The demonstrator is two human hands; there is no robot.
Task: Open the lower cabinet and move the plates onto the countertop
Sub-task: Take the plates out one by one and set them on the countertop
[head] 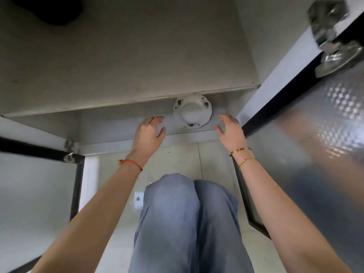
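Knees in pale blue trousers (189,219) fill the foreground, the person crouched on the tiled floor (177,154) before the open lower cabinet (122,127). Both forearms extend toward the cabinet's bottom shelf. Left hand (149,133), with a red string bracelet (132,164) at the wrist, and right hand (230,131), with two gold bracelets (241,154), each show a grip with fingers apart and loosely curved, holding nothing. Between the two hands and slightly beyond them sits the stack of white plates with blue floral rim (192,112), resting on the shelf floor just under the edge of the shelf above (126,62). Neither grip touches the stack; each is near it, one to either side.

Left door (35,194) and right door (325,134), the latter with a patterned reflective panel, both stand swung outward; a metal hinge (332,36) is visible beyond the right grip, blurred.

Progress: the opening step appears complete. The transfer appears not yet begun, since the plates sit inside the cabinet and are not held. Remaining, by judgement: closing both grips on the stack's rim, lifting it clear of the upper shelf edge, and carrying it up to the surface, which is out of view.
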